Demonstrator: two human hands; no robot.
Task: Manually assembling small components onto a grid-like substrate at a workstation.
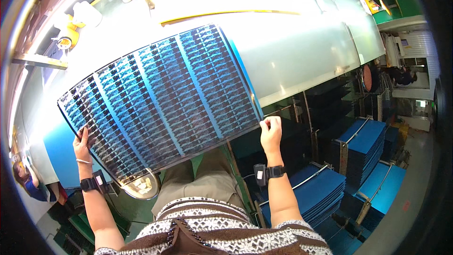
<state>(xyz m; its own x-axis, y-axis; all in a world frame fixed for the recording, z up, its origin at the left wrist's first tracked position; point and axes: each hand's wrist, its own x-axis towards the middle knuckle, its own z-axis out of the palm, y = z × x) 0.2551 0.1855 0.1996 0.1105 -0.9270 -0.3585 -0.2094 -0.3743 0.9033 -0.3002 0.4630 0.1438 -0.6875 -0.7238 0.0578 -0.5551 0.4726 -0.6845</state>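
A large blue panel [151, 94] covered with dark, repeating printed rows lies tilted in front of me, its near edge reaching past the table edge toward my body. Plain blue stripes run across it between the printed columns. My left hand [81, 147] is closed on the panel's left edge, thumb on top. At the near right corner, the fingers of my right hand [271, 132] pinch the edge. Whether the dark print is a separate film over a blue board I cannot tell. Both wrists wear black bands with small boxes.
The panel partly covers a pale, glossy table [297, 66]. Racks of stacked blue boards [363, 137] stand at right. Another plain blue sheet [66, 156] is at left. A round dish [141, 186] holds pale bits. A white bottle [88, 14] stands far left; a person [30, 179] is at the left rim.
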